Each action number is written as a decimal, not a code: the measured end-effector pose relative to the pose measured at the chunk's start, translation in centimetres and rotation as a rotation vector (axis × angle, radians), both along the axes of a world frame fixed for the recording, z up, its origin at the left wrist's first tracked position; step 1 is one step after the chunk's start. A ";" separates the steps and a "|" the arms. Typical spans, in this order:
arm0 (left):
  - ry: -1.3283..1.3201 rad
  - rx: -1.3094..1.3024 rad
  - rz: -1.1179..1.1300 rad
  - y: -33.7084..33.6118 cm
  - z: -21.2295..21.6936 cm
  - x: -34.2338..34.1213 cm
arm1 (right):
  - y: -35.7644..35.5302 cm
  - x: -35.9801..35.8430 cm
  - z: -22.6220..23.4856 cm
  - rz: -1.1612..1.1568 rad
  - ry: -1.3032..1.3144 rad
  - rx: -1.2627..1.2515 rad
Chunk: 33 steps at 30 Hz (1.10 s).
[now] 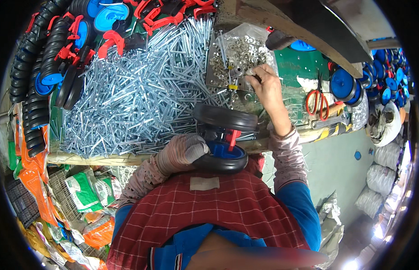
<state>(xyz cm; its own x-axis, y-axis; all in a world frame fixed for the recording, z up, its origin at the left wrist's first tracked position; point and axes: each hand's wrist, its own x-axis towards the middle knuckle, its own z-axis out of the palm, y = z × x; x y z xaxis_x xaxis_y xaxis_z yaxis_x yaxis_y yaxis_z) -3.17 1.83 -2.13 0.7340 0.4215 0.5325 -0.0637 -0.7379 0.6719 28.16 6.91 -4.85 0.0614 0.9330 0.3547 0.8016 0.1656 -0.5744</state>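
Observation:
My left hand [184,150], in a striped knit glove, grips a twin-wheel caster [225,164] with black tyres, a blue hub and a red lever. The caster rests between the bench edge and my apron. My right hand [267,86] is bare at the fingers, its thumb and fingertips pinched together. It is over the right side of a shallow tray [214,76] of small metal nuts [245,47]. Whatever lies in the pinch is too small to make out. Left of the tray spreads a large heap of long silvery bolts [137,90].
Rows of black and blue casters [52,72] line the left and back. Red plastic levers [112,42] lie behind the bolts. On the right are red-handled scissors [318,103], a wrench [331,121] and another blue wheel [342,84]. A wooden beam [286,22] overhangs the back right.

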 end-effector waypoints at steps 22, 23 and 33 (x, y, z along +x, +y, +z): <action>0.040 -0.861 0.263 6.9 8.4 6.4 | -3.7 -0.4 -0.3 0.008 0.595 -0.148; 0.012 -0.822 0.274 8.6 7.4 7.4 | -2.5 -0.1 -1.3 0.040 0.579 -0.042; 0.157 -0.905 0.365 13.0 8.6 10.7 | -0.2 0.3 -2.7 -0.060 1.139 -0.363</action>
<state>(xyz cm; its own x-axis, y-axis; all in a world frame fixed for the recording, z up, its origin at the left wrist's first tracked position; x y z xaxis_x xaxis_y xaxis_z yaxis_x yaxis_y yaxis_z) 7.57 14.84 6.52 0.5129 0.8360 -0.1951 0.2037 0.1023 0.9737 28.48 6.68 -7.51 0.2162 0.9523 -0.2155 -0.1972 -0.1736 -0.9649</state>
